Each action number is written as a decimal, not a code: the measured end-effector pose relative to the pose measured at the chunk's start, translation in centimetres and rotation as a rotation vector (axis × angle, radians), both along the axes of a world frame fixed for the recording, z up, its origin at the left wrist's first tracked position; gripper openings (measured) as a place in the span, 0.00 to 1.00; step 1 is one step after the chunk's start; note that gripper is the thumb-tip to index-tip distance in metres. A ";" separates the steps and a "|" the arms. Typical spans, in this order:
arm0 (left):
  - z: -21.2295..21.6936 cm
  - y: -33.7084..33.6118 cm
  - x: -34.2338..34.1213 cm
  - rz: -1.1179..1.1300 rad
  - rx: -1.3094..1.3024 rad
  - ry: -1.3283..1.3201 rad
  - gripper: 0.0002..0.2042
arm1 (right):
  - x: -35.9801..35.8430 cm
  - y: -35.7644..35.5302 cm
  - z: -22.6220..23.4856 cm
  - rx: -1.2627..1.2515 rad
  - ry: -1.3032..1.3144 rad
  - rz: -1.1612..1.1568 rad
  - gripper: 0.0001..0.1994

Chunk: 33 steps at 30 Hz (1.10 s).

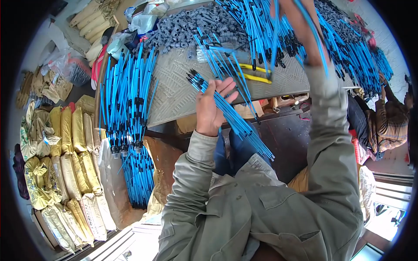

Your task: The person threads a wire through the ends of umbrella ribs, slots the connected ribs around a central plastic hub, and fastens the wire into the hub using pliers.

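Observation:
My left hand (210, 106) holds a bundle of thin blue tubes (237, 118) with black fittings at their ends. The bundle slants across the palm under my thumb, and the other fingers are partly spread. At the top edge my right hand (296, 17) is over a large heap of blue tubes (254, 30). Blurred blue tubes (314, 32) hang from that hand, across the wrist and beside it; its fingertips are out of the picture. A few more blue tubes (222, 65) lie on the table (174, 89) just beyond my left hand.
A yellow-handled tool (257, 77) lies mid-table. Grey plastic fittings (187, 28) are heaped at the back. More blue tubes (128, 91) hang over the left table edge. Filled sacks (72, 143) are stacked at the left. Another person (389, 117) is at the far right.

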State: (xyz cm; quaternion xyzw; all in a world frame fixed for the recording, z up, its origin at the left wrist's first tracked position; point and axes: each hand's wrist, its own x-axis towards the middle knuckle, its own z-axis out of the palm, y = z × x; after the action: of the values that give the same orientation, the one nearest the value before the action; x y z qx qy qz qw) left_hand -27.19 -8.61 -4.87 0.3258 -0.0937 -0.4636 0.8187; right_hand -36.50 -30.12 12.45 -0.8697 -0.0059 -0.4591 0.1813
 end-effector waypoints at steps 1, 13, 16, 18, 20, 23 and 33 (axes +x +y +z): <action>0.0 0.2 0.1 -0.001 0.010 0.008 0.13 | -1.5 2.8 -1.4 0.195 0.123 0.012 0.13; 2.8 1.5 -1.3 0.155 0.086 -0.153 0.13 | -4.2 13.4 -14.6 0.959 0.543 0.291 0.12; 1.5 1.8 -0.9 0.312 -0.009 -0.384 0.10 | -3.8 13.8 -14.6 0.968 0.608 0.353 0.11; 1.0 2.8 0.2 0.305 -0.024 -0.347 0.09 | -3.5 13.3 -14.7 1.001 0.675 0.504 0.10; 1.0 3.7 1.3 0.288 -0.055 -0.266 0.08 | -2.0 10.5 -16.3 0.826 0.510 0.371 0.11; 1.7 4.1 1.7 0.267 -0.071 -0.178 0.08 | 0.2 8.0 -18.5 0.459 0.196 0.127 0.11; 7.9 12.6 0.2 0.227 -0.010 -0.219 0.11 | 4.2 8.0 -16.2 0.127 0.500 -0.473 0.13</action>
State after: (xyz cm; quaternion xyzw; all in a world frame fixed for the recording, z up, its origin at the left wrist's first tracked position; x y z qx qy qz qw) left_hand -27.02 4.01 3.02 0.3789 -0.1470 -0.3293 0.8523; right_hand -32.29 -22.16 -3.77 -0.9195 0.2690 -0.2606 0.1192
